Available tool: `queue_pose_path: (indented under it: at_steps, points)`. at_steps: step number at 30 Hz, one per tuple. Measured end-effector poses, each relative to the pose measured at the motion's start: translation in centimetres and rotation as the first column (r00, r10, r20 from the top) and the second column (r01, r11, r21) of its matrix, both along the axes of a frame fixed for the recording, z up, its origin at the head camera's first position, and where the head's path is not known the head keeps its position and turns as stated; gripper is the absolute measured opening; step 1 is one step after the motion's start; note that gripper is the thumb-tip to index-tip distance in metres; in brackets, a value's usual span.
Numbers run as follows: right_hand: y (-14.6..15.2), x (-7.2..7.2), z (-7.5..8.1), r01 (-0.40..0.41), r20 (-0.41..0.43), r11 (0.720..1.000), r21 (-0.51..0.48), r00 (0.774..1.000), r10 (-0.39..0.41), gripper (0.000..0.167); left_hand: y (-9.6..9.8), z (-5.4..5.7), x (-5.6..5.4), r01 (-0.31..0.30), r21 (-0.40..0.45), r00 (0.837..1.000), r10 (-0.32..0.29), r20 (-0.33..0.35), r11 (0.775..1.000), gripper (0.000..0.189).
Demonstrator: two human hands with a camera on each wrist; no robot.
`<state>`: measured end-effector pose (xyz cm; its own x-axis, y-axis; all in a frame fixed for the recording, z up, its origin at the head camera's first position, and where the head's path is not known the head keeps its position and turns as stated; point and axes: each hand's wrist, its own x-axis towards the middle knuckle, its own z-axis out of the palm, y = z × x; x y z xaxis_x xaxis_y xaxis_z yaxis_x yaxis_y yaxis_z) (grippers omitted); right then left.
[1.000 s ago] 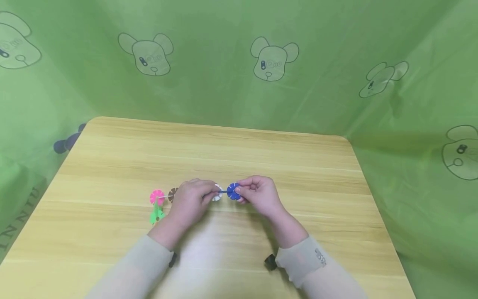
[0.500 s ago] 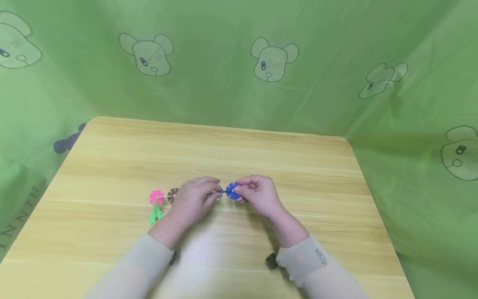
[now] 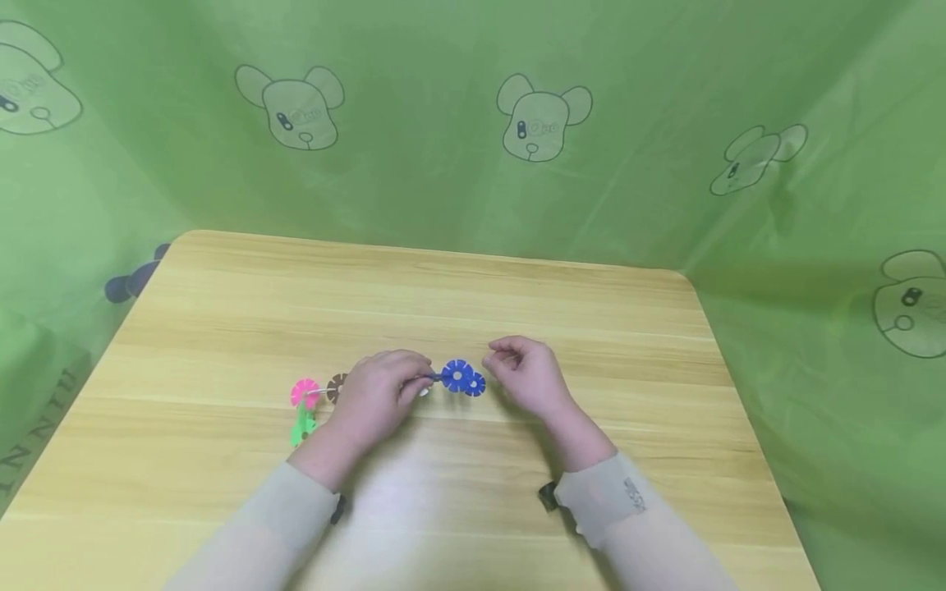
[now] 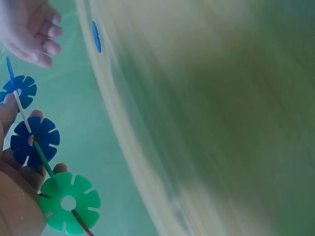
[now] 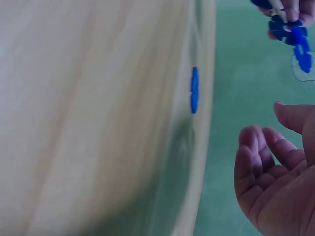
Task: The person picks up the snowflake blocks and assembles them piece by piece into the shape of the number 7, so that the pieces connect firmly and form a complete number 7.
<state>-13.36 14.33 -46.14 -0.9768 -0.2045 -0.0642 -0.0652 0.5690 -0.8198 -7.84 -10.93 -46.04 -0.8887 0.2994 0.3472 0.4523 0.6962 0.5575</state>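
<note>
My left hand (image 3: 380, 386) holds a chain of slotted snowflake discs above the table, pinching it near its right end. A blue slotted disc (image 3: 457, 376) forms that end. The hand covers the chain's middle; to its left a brown disc (image 3: 337, 387), a pink disc (image 3: 305, 393) and a green disc (image 3: 304, 428) show. In the left wrist view a dark blue disc (image 4: 47, 137) and a green disc (image 4: 88, 196) hang along the palm. A loose blue disc (image 5: 195, 90) lies on the table. My right hand (image 3: 528, 377) is apart from the chain, fingers loosely bent and holding nothing.
The wood-grain table (image 3: 591, 328) has rounded far corners. Green cloth (image 3: 414, 164) with printed bear heads stands behind it and at both sides. Dark wrist devices sit at both sleeves.
My right hand has let go of the blue disc and drawn off to the right. A second blue disc now shows beside the chain's end. My left hand has shifted slightly left with the chain.
</note>
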Motion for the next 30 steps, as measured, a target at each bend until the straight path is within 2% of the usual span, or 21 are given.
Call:
queue_pose_path:
  at_steps: [7,19,28,30]
  points:
    - [-0.4,-0.2,-1.1,-0.042,0.005,0.976,0.215,0.999,0.042,0.05,0.1,0.0,0.0,-0.027,0.024,0.999,0.026,0.03,0.999,0.012]
    - [-1.2,-0.5,-1.9,-0.142,0.06,0.916,0.374,0.99,0.129,0.054,0.1,-0.2,-0.1,-0.027,0.023,0.999,0.026,0.046,0.999,0.01]
    - [-2.1,-0.2,-2.0,-0.205,0.022,0.832,0.515,0.974,0.226,0.049,0.0,-0.3,-0.1,-0.024,0.024,0.999,0.023,0.045,0.999,0.01]
    - [-2.1,-0.1,-2.0,-0.203,0.013,0.822,0.532,0.973,0.232,0.046,0.0,-0.4,-0.1,-0.024,0.024,0.999,0.023,0.046,0.999,0.01]
